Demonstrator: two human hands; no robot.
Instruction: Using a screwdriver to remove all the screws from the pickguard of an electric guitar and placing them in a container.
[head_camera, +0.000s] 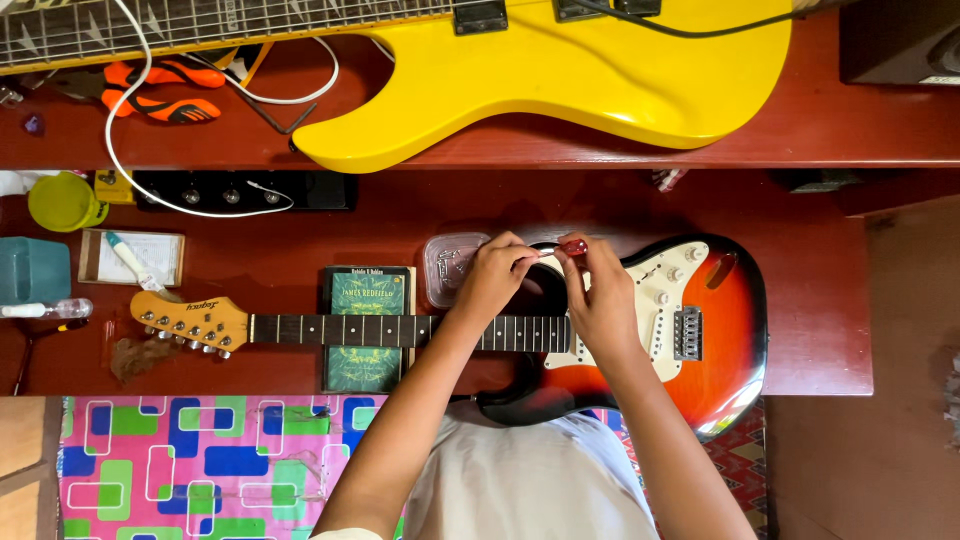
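Nearest the camera, the person's white shirt (530, 480) fills the lower middle, with both bare forearms reaching away over a dark red wooden table (820, 330). A sunburst electric guitar with a white pickguard (710, 340) lies flat across the table, its body to the right and its pale headstock to the left. Its dark neck rests on a green hardcover book (365, 290). Above the guitar's upper horn, the left hand (495, 275) and the right hand (600, 290) meet, fingertips pinched together on a small red-handled tool (573, 246), which both hands grasp just above the guitar's body. Touching the left hand's far side sits a small clear plastic box (448, 262). On a raised shelf at the far side lies a bright yellow electric guitar (580, 80), with orange-handled pliers (165, 95) to its left. A lime green cup (62, 202) stands at the far left.
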